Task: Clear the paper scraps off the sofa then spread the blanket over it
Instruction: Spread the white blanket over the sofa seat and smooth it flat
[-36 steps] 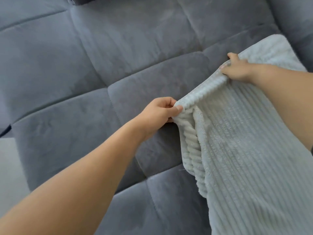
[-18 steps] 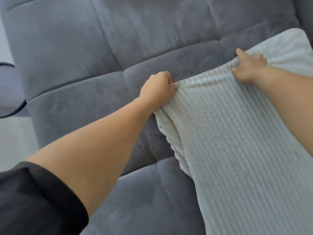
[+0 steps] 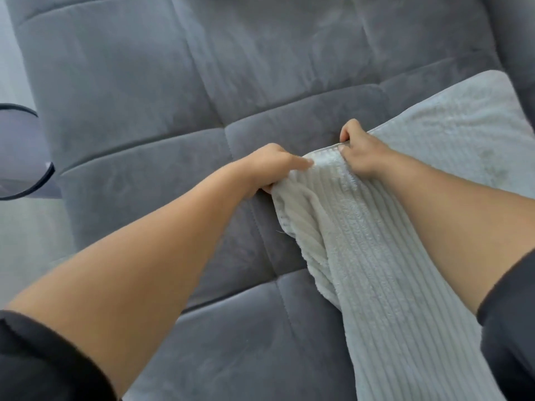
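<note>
**Hands closer on blanket edge**

Far left: dark-rimmed disc beside sofa. L hand grips blanket edge, fingers curled round it. R hand pinches same edge just beside it. Vs 0.5 s ago hands are much nearer each other, and the edge betw. them is short, not stretched wide. Blanket lies on right part of sofa, near end draping toward camera.

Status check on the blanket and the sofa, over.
Left hand and right hand both grip blanket edge. Blanket bunched on sofa, right side, not spread. Nothing seen blocking.
</note>
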A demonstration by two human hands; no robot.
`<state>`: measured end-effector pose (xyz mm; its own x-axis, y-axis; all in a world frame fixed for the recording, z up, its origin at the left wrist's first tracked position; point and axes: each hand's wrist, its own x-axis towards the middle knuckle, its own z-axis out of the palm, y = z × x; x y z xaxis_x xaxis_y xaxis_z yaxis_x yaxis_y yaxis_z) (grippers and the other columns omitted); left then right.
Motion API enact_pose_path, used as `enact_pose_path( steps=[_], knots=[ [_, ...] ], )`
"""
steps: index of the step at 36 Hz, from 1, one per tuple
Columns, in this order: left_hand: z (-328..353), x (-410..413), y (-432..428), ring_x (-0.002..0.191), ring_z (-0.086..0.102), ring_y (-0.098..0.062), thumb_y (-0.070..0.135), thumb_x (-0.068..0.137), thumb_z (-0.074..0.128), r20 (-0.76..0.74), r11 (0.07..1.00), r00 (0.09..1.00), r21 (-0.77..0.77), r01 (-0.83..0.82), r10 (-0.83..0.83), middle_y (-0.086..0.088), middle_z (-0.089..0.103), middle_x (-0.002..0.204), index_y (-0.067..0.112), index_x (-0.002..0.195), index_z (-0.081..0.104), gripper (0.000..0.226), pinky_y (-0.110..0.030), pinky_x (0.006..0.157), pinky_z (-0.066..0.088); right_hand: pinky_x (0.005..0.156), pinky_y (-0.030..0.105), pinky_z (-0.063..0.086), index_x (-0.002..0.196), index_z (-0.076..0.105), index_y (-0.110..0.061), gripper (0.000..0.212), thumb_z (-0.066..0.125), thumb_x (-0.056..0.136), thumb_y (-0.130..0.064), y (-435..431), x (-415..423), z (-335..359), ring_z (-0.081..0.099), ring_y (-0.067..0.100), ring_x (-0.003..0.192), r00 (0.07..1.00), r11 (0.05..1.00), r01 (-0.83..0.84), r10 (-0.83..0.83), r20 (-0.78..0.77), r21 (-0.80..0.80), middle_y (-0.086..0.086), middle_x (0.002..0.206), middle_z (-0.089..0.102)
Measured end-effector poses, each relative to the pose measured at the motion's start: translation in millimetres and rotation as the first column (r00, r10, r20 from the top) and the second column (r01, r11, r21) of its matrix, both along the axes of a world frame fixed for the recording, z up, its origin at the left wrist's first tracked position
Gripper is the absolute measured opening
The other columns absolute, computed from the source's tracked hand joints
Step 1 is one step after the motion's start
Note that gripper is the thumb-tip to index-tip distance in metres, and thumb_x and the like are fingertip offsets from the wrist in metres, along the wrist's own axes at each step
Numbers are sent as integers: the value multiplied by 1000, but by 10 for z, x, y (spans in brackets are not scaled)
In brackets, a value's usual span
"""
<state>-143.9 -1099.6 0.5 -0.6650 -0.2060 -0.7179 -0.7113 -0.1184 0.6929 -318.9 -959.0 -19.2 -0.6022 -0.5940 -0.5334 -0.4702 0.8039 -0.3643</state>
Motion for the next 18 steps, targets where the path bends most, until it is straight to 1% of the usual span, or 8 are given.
enact_pose_path(
  steps=[1,3,6,9,11,14,16,18],
  knots=[
    [47,96,8,71,71,-16,33,85,76,-66,990,998,142,18,-9,-1,73,75,4,80,69,30,-25,65,56,70,34,30,101,40,-17,6,44,102,-22,11,-15,-8,47,27,86,1000,1000,3,-3,0,-8,0,86,49],
    [63,320,27,95,73,-20,20,84,74,-196,936,979,351,14,59,-7,76,95,-1,97,68,25,-30,89,57,72,34,31,100,41,-16,5,44,102,-21,31,-15,-39,47,27,86,1000,999,6,-6,-5,-32,2,89,50],
    [29,581,127,83,70,-18,8,93,68,-221,908,962,417,-54,158,-4,73,88,7,100,62,9,-29,74,57,71,32,29,101,43,-15,4,45,102,-19,27,19,-55,47,25,85,1000,998,24,-25,-14,-66,4,92,52],
    [-26,713,144,77,64,-24,15,96,69,-135,975,970,125,-185,202,-9,68,84,14,87,59,13,-38,70,52,72,32,30,103,42,-15,4,45,103,-18,21,58,-64,46,25,85,999,997,42,-43,-20,-72,6,95,52],
    [-49,758,-3,67,62,-18,26,92,73,-108,967,966,-80,-243,234,-4,67,77,20,79,60,19,-34,60,50,73,32,31,103,42,-15,4,44,104,-18,9,68,-69,45,25,85,999,996,46,-47,-18,-72,8,95,51],
    [-101,795,-248,55,57,-6,33,88,74,-75,931,997,-362,-58,32,4,66,71,22,77,63,19,-21,47,45,75,33,33,104,42,-14,4,44,104,-18,5,70,-92,46,25,86,999,996,43,-45,-28,-74,9,95,51],
    [-176,790,-289,62,58,-8,34,90,72,5,860,993,-500,107,-121,6,63,72,23,75,59,23,-24,47,41,75,33,33,104,42,-14,5,45,104,-17,1,70,-129,46,25,86,998,996,43,-46,-39,-76,10,96,51],
    [-258,762,-257,68,57,-16,35,91,70,47,814,986,-559,159,-160,5,58,72,24,73,54,26,-28,52,39,76,35,35,103,41,-14,5,45,103,-17,-4,63,-153,47,26,87,998,996,45,-49,-50,-76,11,96,51]
  ],
)
